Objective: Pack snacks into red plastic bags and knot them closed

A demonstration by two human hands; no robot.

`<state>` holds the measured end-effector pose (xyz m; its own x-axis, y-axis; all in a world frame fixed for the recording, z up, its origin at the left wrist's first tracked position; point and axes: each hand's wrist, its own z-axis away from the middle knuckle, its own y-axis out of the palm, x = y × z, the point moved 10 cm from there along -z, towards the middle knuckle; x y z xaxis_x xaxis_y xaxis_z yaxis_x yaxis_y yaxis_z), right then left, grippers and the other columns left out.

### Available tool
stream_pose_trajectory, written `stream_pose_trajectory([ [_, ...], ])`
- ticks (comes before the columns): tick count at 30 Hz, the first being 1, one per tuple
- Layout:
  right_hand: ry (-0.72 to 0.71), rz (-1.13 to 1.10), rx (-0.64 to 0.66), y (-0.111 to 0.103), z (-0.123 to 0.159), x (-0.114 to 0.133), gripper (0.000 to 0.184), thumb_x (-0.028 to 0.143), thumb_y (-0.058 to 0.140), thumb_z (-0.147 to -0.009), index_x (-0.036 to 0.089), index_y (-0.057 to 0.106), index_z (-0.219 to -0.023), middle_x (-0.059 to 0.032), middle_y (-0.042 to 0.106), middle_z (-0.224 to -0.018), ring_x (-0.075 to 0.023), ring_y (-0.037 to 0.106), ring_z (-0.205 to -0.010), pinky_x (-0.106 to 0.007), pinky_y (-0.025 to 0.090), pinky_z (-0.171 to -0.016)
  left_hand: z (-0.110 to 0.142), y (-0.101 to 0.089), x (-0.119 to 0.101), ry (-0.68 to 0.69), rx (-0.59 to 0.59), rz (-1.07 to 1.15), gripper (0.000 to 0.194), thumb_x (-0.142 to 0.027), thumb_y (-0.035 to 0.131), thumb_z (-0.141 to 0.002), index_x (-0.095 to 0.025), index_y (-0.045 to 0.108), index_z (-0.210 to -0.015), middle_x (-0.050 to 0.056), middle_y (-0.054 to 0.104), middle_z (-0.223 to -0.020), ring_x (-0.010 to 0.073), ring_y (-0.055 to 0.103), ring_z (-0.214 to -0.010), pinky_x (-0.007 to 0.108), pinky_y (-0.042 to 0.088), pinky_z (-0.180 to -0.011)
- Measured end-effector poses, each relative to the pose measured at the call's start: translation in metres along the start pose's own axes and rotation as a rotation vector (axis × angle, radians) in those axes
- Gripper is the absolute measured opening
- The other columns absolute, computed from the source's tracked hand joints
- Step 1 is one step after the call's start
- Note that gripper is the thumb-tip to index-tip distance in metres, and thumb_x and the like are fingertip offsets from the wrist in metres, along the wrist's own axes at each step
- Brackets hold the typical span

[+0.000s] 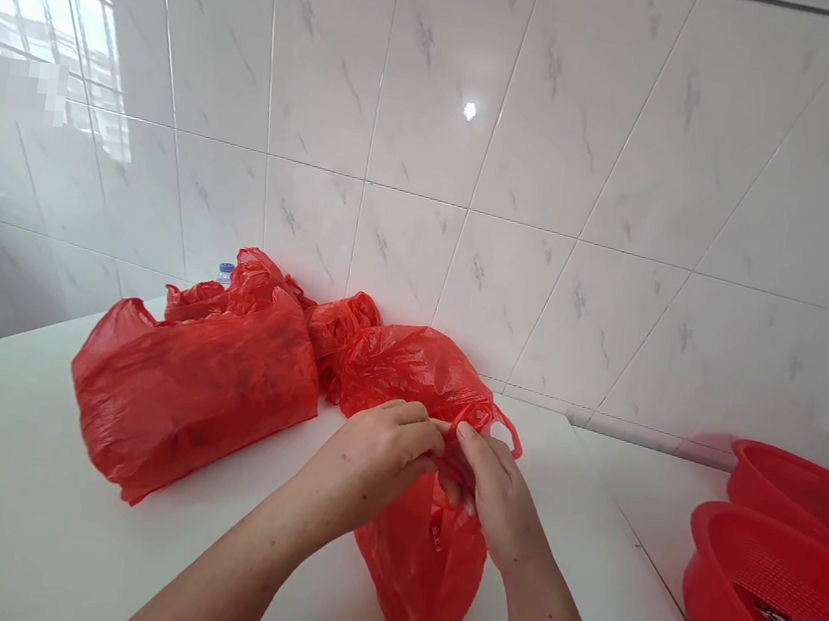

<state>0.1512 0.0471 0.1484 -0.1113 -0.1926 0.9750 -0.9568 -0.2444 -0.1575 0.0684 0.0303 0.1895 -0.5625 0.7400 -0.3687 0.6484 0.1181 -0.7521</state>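
A thin red plastic bag (427, 574) hangs bunched between my hands over the white table, its lower part drooping toward me. My left hand (393, 449) has its fingers curled in on the gathered top of the bag. From the other side, my right hand (489, 476) pinches the same gathered plastic, with the thumb on top. A loop of red plastic sticks out past the right fingers. Just behind my hands lies another puffed red plastic bag (419, 366); whether it joins the held one is hidden by my hands.
A large filled red plastic bag (200, 395) lies at the left of the white table (3, 462), with crumpled red bags (340, 332) beside it. A blue bottle cap (226, 270) shows behind. Two red plastic baskets (710, 579) stand at the right. A tiled wall (421, 130) closes off the back.
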Motion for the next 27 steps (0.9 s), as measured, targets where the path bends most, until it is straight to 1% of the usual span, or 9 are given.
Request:
stream_pose_trajectory([
  [3,-0.027,0.017,0.040,-0.001,-0.002,-0.004,0.041,0.054,0.041,-0.090,0.019,0.062,-0.086,0.0016,0.049,-0.057,-0.0108,0.039,-0.052,-0.025,0.034,-0.054,-0.001,-0.003,0.011,-0.061,-0.023,0.008,0.018,-0.012,0.046,-0.084,-0.020,0.060,-0.077,0.003,0.060,-0.084,0.0154,0.056,-0.080,0.026,0.045,-0.067],
  [6,-0.065,-0.060,0.067,-0.003,-0.004,-0.005,0.041,0.055,0.049,-0.086,0.022,0.063,-0.108,0.0018,0.049,-0.064,-0.0110,0.042,-0.057,-0.025,0.037,-0.058,0.001,-0.014,0.019,-0.099,-0.087,0.075,0.016,-0.014,0.047,-0.084,-0.020,0.059,-0.076,0.005,0.060,-0.102,0.0191,0.056,-0.097,0.029,0.046,-0.077],
  [9,-0.106,-0.125,0.094,-0.003,-0.003,-0.001,0.049,0.060,0.041,-0.087,0.022,0.067,-0.102,-0.0006,0.050,-0.070,-0.0123,0.044,-0.063,-0.027,0.039,-0.063,0.005,-0.014,0.024,-0.145,-0.051,0.182,0.015,-0.018,0.047,-0.084,-0.022,0.059,-0.078,0.005,0.062,-0.103,0.0197,0.056,-0.098,0.029,0.047,-0.077],
  [12,-0.075,-0.157,0.061,-0.006,-0.003,-0.004,0.054,0.062,0.036,-0.088,0.020,0.069,-0.094,-0.0015,0.050,-0.070,-0.0131,0.045,-0.065,-0.028,0.040,-0.066,0.009,-0.005,0.030,-0.225,0.050,0.232,0.014,-0.023,0.045,-0.084,-0.023,0.058,-0.080,0.000,0.064,-0.080,0.0158,0.058,-0.072,0.024,0.043,-0.059],
  [17,-0.037,-0.042,-0.023,-0.010,-0.006,-0.008,0.026,0.045,0.069,-0.071,0.022,0.065,-0.083,0.0024,0.050,-0.066,-0.0106,0.041,-0.060,-0.023,0.037,-0.057,0.010,0.000,0.033,-0.287,0.092,0.155,0.010,-0.021,0.047,-0.080,-0.023,0.056,-0.076,-0.004,0.059,-0.067,0.0107,0.046,-0.055,0.021,0.029,-0.047],
  [20,-0.063,0.020,0.022,-0.005,-0.006,-0.005,0.021,0.041,0.061,-0.077,0.020,0.062,-0.073,0.0016,0.049,-0.066,-0.0111,0.041,-0.061,-0.023,0.036,-0.056,0.010,0.000,0.033,-0.284,0.084,0.118,0.011,-0.019,0.046,-0.079,-0.022,0.054,-0.072,-0.005,0.057,-0.064,0.0102,0.044,-0.055,0.021,0.027,-0.047],
  [22,-0.102,0.035,0.069,-0.002,-0.004,-0.001,0.034,0.044,0.046,-0.086,0.019,0.064,-0.072,-0.0003,0.049,-0.067,-0.0121,0.041,-0.062,-0.025,0.036,-0.058,0.010,0.000,0.034,-0.280,0.077,0.117,0.013,-0.020,0.046,-0.080,-0.022,0.055,-0.071,-0.004,0.057,-0.064,0.0105,0.044,-0.055,0.022,0.027,-0.047],
  [24,-0.091,0.063,0.073,-0.002,-0.002,-0.001,0.037,0.044,0.042,-0.088,0.019,0.063,-0.070,-0.0007,0.050,-0.067,-0.0123,0.041,-0.062,-0.026,0.035,-0.057,0.011,0.000,0.034,-0.274,0.071,0.118,0.014,-0.022,0.046,-0.081,-0.022,0.056,-0.072,-0.003,0.057,-0.064,0.0108,0.045,-0.055,0.022,0.027,-0.047],
  [27,-0.014,0.133,0.032,-0.003,-0.001,-0.004,0.012,0.033,0.058,-0.079,0.021,0.058,-0.076,0.0024,0.049,-0.068,-0.0113,0.042,-0.061,-0.024,0.035,-0.055,0.011,0.000,0.034,-0.267,0.071,0.093,0.013,-0.022,0.047,-0.081,-0.021,0.055,-0.071,-0.003,0.057,-0.063,0.0108,0.045,-0.054,0.022,0.026,-0.048],
])
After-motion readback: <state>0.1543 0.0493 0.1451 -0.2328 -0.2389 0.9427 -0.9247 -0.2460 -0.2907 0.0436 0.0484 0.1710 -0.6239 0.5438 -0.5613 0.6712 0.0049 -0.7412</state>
